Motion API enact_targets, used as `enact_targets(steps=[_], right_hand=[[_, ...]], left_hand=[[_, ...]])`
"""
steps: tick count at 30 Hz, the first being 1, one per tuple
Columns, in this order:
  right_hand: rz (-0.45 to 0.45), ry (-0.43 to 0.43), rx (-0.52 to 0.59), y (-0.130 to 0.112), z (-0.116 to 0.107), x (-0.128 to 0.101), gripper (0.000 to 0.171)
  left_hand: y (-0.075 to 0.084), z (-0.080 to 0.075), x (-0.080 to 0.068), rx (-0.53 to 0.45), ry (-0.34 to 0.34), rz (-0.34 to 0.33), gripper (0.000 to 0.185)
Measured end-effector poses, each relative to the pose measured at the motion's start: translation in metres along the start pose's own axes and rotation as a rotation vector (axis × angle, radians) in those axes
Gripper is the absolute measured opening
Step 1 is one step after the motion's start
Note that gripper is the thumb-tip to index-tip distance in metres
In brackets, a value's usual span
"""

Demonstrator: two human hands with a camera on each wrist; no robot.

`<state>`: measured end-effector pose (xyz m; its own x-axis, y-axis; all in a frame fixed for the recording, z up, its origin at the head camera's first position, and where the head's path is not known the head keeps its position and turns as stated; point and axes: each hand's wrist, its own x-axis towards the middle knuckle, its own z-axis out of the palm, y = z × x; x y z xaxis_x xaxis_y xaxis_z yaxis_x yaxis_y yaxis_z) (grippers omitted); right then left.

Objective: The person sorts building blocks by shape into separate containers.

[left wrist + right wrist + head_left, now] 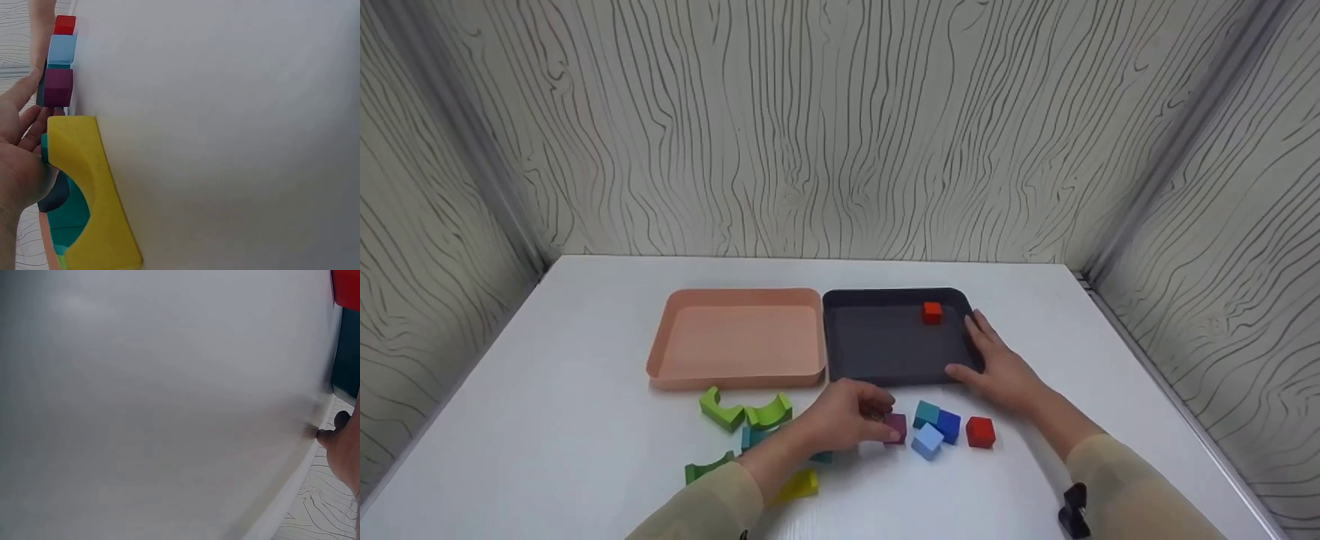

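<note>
"Where's the purple cube (pixel 898 423)?"
"On the surface (pixel 585 442), by the left hand (pixel 844 417); I can't tell whether its fingers grip it."
"And the right hand (pixel 1005 373)?"
"Fingers extended, resting against the dark tray (pixel 881 345)."

A white table (pixel 547 412) stands before a pale back wall (pixel 810 135) covered in dark, wavy wood-grain lines. The left wall (pixel 420 262) and right wall (pixel 1230 240) carry the same pattern, with grey strips (pixel 1185 135) down both corners. Soft light leaves faint shadows on the table.
</note>
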<state>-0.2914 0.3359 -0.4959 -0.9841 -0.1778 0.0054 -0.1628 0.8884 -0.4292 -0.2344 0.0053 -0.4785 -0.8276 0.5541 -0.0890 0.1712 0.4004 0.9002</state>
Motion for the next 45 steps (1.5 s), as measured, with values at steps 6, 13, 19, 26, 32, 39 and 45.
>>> enact_targets(steps=[6,13,19,26,32,39,45], right_hand=[[-0.011,0.005,-0.001,-0.0014,-0.0011,-0.0012,0.108],[-0.007,-0.001,0.004,-0.0019,-0.0010,-0.0016,0.109],[-0.007,0.001,0.007,-0.0010,-0.0011,-0.0011,0.109],[0.006,-0.012,0.006,-0.0008,-0.0003,0.0003,0.109],[-0.005,0.002,0.010,-0.0016,-0.0003,-0.0002,0.109],[-0.001,0.007,0.018,-0.0006,-0.0011,-0.0017,0.108],[-0.004,0.002,0.022,-0.0001,-0.0003,-0.0006,0.110]], left_hand=[[-0.0009,0.0001,0.0007,0.025,-0.003,0.001,0.043],[-0.0018,0.0011,0.0007,0.029,-0.003,-0.023,0.042],[-0.0013,0.0034,0.0016,0.037,0.011,-0.040,0.041],[-0.0037,0.0042,0.0024,0.051,0.019,-0.027,0.040],[-0.0037,0.0044,0.0010,0.065,0.021,0.001,0.040],[-0.0021,0.0045,0.0006,0.077,0.022,-0.013,0.036],[-0.0023,0.0050,0.0010,0.083,0.025,-0.031,0.032]])
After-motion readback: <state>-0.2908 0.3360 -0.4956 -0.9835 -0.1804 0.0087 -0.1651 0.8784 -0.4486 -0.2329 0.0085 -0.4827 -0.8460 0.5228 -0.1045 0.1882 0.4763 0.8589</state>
